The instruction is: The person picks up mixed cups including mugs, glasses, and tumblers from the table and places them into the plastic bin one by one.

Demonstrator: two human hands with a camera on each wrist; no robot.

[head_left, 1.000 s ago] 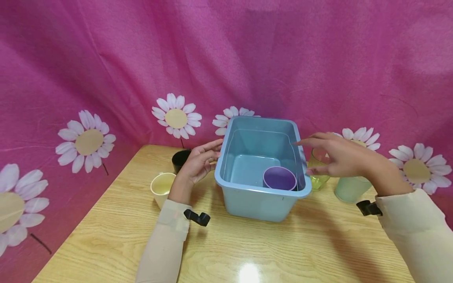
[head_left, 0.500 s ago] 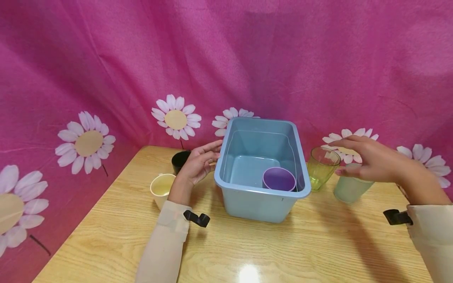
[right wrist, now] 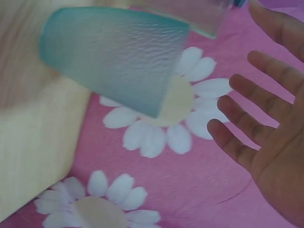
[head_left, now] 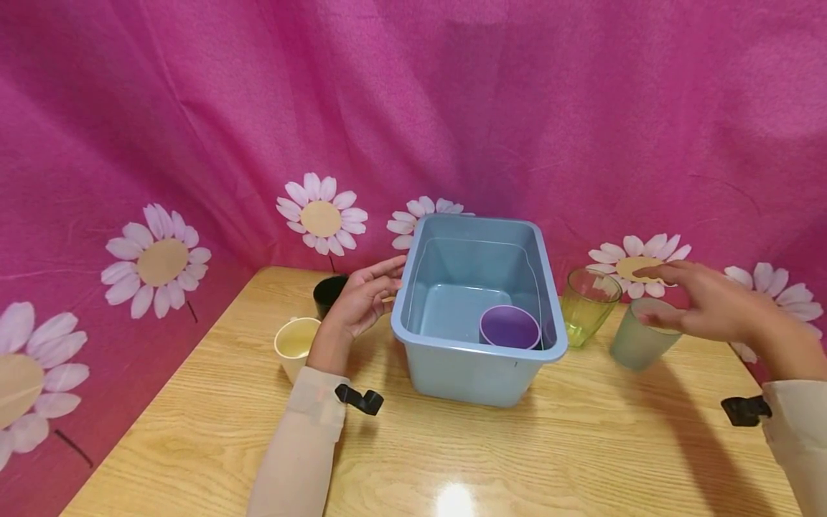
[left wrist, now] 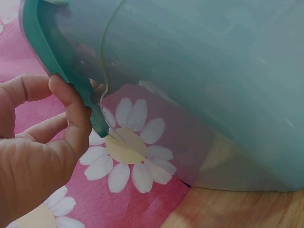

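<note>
- Light fell from above, leaving the head view bright and fairly even.
- A white glare spot burned on the bench [head_left: 530, 459] at the bottom edge.
- A soft shadow stretched below the right hand [head_left: 707, 305].
- The left wrist view was dimmer, the tub [left wrist: 213, 85] hazy.
- The right wrist view was soft, its frosted cup [right wrist: 114, 57] blurred.

Blue rectangular plastic tub [head_left: 461, 375], frosted pale-green tumbler [head_left: 636, 345]
The open-topped tub sat upright mid-scene; the tumbler stood mouth up to its right, apart.
</note>
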